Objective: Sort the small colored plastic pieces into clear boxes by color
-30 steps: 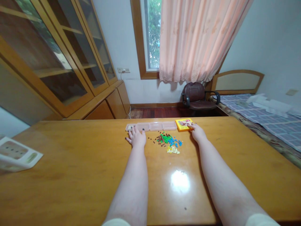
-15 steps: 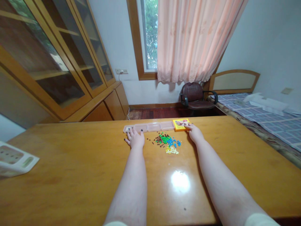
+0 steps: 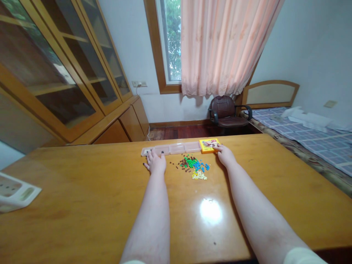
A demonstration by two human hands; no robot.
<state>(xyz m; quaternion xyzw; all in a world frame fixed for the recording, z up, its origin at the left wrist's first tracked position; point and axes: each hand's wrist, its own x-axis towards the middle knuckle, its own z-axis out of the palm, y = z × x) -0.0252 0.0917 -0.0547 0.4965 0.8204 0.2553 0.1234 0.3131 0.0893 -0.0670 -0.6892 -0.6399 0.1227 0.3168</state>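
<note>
On the far part of the wooden table (image 3: 82, 205) lies a heap of small coloured beads (image 3: 194, 165): brown, green, blue and yellow. Behind it stands a long clear tray (image 3: 176, 148) with several compartments, and a yellow box (image 3: 209, 145) touches its right end. My left hand (image 3: 154, 162) lies flat with fingers spread, fingertips at the tray's left end. My right hand (image 3: 226, 155) rests on the table, its fingers touching the yellow box's near right corner; it holds nothing that I can see.
A white plastic object (image 3: 13, 190) sits at the table's left edge. Beyond the table stand a brown office chair (image 3: 227, 113), a bed (image 3: 308, 135) at the right, glass-door cabinets (image 3: 63, 73) at the left, and a window with a pink curtain (image 3: 225, 44).
Both hands stay where they were against the tray and the box. Only the view has shifted slightly, so everything sits a little further left in the picture.
</note>
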